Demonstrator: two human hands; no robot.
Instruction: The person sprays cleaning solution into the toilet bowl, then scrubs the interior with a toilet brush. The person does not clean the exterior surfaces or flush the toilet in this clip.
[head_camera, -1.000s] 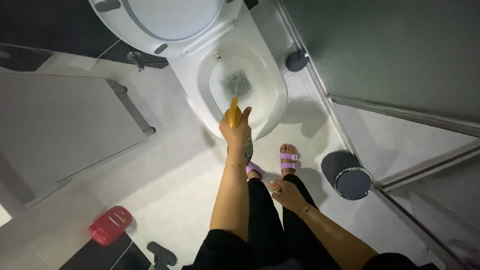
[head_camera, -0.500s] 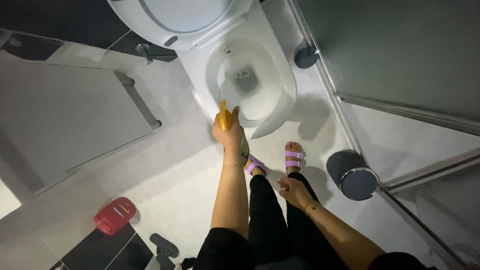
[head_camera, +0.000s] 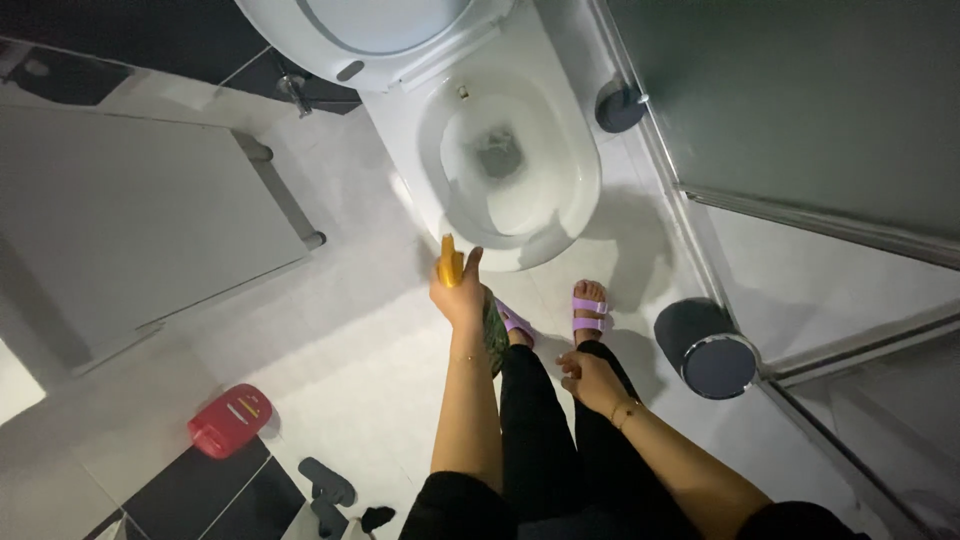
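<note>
The left hand (head_camera: 460, 290) has its fingers wrapped tight around the yellow handle (head_camera: 450, 264) of what looks like a toilet brush, the thumb lying along the top. The handle points toward the front rim of the white toilet bowl (head_camera: 520, 165). Below the hand a dark greenish mass (head_camera: 494, 330) shows beside the wrist; in this dim light it is hard to say whether that is the brush head or something else.

A second ago the handle reached into the bowl, with the bristles down at the drain. Half a second ago it had come up to the rim. Now the hand is drawn back clear of the bowl, over the floor tiles (head_camera: 350, 350) just in front of it. The scrubbing stroke seems to be over, at least for the moment, and the brush is out of the water.

The right hand (head_camera: 590, 380) hangs loose over the black trousers, fingers slightly curled and holding nothing, much as it was before.

Further out: purple sandals (head_camera: 588, 312) stand at the foot of the bowl, the lid (head_camera: 370, 30) is up, a dark round bin (head_camera: 705, 350) sits to the right by the glass shower wall (head_camera: 800, 110), and a red container (head_camera: 228, 420) lies on the floor well to the left.
</note>
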